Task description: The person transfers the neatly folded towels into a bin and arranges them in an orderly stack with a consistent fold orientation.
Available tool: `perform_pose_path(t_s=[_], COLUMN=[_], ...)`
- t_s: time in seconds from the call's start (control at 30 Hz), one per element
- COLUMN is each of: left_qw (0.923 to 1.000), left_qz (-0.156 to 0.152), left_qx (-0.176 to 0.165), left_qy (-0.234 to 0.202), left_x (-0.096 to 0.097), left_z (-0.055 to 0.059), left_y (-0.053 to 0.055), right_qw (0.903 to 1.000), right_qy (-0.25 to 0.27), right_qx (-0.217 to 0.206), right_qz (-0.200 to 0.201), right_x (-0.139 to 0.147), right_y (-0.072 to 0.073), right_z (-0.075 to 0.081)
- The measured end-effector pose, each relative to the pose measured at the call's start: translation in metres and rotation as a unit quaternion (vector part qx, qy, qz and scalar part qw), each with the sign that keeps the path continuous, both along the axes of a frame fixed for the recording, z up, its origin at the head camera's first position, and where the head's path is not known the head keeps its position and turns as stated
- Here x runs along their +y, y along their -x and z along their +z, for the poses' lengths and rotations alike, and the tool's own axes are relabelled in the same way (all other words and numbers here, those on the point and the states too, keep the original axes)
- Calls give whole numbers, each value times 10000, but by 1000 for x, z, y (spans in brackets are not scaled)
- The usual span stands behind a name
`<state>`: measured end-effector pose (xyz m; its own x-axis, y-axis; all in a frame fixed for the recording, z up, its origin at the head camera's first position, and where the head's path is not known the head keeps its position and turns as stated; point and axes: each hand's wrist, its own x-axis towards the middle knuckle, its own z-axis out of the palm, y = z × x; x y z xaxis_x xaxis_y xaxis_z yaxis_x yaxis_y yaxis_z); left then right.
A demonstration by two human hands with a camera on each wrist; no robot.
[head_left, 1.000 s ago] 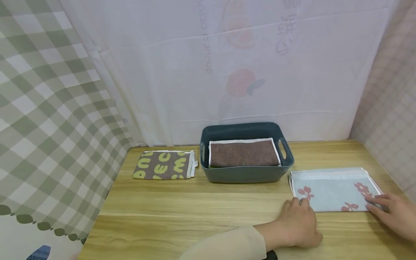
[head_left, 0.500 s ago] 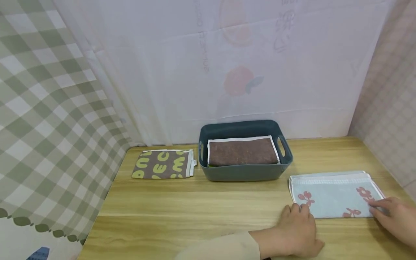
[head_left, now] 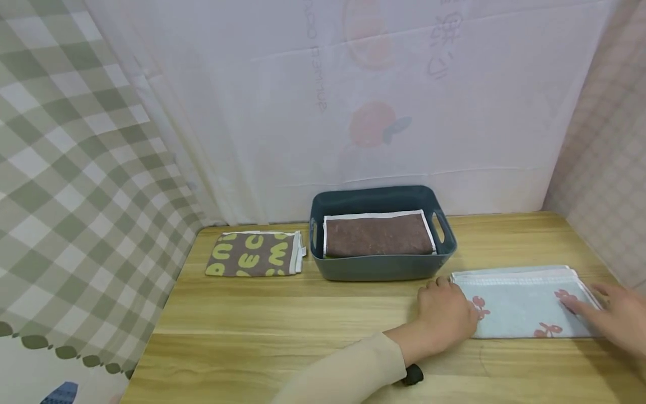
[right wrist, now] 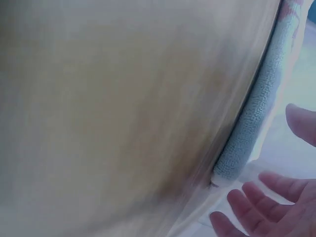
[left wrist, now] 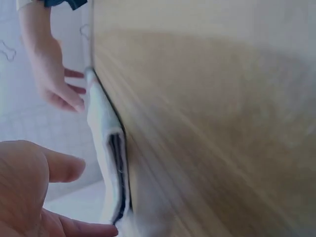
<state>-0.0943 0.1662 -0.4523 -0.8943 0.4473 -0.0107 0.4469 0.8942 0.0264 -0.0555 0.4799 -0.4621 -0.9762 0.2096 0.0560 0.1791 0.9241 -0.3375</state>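
Observation:
A folded light blue towel (head_left: 520,314) with pink flowers lies flat at the right of the wooden table. At its left edge is my left hand (head_left: 446,314); the left wrist view shows thumb and a finger (left wrist: 91,229) held apart beside the towel's layered end (left wrist: 117,168). My right hand (head_left: 618,320) is at the right edge, its thumb over the printed top. In the right wrist view its fingers (right wrist: 256,202) are extended and spread next to the towel's rounded end (right wrist: 234,160). Neither hand visibly grips the cloth.
A dark teal basket (head_left: 381,269) with side handles stands at the back, holding a folded brown towel (head_left: 378,235) edged in white. Left of it lies a brown towel with yellow-green letters (head_left: 252,255). Cloth-covered walls (head_left: 282,134) bound the table at the back and sides.
The light blue towel has shifted slightly toward the front edge. My left hand has moved from its front left corner farther back along the left edge. The right hand's fingers have spread away from the towel.

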Motion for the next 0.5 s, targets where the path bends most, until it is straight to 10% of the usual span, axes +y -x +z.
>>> perform_pose_path(t_s=[0.2, 0.5], left_qw=[9967, 9970], left_qz=[601, 544], left_qx=[-522, -436], left_qy=[-137, -332], left_x=[8, 13], left_z=[-5, -11], left_y=[9, 16], right_qw=[9977, 9928], right_qy=[-133, -23], right_qx=[-522, -1132], right_qz=[423, 402], right_x=[6, 11], right_y=[13, 19], right_z=[5, 3])
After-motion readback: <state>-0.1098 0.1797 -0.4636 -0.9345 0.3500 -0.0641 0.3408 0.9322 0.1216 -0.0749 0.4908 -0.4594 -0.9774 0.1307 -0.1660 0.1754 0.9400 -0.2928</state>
